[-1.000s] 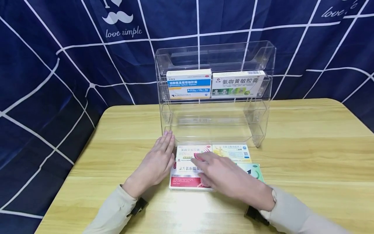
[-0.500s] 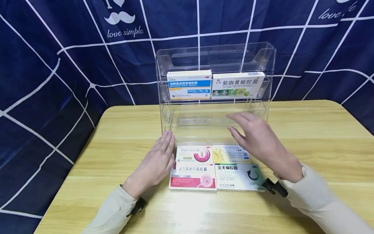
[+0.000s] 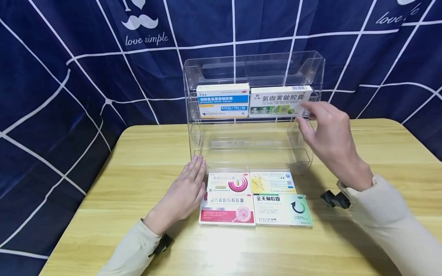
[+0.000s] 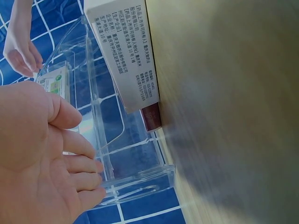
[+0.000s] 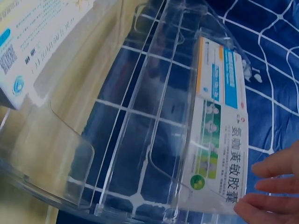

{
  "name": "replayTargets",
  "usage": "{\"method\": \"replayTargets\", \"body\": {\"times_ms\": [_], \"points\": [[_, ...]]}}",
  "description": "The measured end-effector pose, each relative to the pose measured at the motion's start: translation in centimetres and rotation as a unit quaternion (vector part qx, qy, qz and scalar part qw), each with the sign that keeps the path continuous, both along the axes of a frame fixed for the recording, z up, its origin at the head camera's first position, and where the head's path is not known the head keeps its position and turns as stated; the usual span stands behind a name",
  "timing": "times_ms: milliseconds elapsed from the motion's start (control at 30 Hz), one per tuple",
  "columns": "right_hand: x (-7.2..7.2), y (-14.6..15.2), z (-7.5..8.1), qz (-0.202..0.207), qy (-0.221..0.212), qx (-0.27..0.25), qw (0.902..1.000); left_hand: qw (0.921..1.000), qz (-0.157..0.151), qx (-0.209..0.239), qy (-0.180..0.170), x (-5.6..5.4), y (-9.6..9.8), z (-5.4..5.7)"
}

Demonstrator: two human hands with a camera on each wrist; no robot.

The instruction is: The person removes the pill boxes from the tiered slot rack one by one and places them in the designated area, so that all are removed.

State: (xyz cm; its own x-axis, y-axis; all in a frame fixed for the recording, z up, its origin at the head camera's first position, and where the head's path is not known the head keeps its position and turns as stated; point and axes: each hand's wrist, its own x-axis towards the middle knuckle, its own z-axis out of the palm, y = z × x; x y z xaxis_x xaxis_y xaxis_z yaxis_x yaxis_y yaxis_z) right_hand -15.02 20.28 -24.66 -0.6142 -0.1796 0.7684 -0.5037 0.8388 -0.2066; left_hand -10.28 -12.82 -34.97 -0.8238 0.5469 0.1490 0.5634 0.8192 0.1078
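Right hand (image 3: 331, 132) shifted, at upper-right box (image 3: 276, 101)

The right hand (image 3: 333, 134) covers the lower right corner of the green-and-white box (image 3: 274, 101) on the clear rack (image 3: 255, 67); whether the fingertips touch the box cannot be told. The near edge of the worktop (image 3: 373, 157) falls outside the head view, which also cuts off both sleeves (image 3: 390, 218). There, the finest print on the four flat boxes (image 3: 226, 212) at the rack's front edge is too small to read. In the left wrist view, the left hand (image 4: 51, 154) is cut off at the left and hides part of the rack; a white carton (image 4: 124, 51) runs out at the top. The right wrist view crops a yellow-and-white box (image 5: 28, 51) at the upper left.
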Motion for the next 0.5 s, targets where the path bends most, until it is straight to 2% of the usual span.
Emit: {"method": "replayTargets", "body": {"times_ms": [233, 500], "points": [[-0.9, 0.3, 0.4, -0.021, 0.014, -0.015, 0.9996, 1.0000, -0.001, 0.002, 0.004, 0.0, -0.1, -0.1], [-1.4, 0.5, 0.7, -0.038, -0.010, -0.018, 0.9991, 1.0000, -0.002, 0.001, 0.002, 0.0, -0.1, -0.3]]}}
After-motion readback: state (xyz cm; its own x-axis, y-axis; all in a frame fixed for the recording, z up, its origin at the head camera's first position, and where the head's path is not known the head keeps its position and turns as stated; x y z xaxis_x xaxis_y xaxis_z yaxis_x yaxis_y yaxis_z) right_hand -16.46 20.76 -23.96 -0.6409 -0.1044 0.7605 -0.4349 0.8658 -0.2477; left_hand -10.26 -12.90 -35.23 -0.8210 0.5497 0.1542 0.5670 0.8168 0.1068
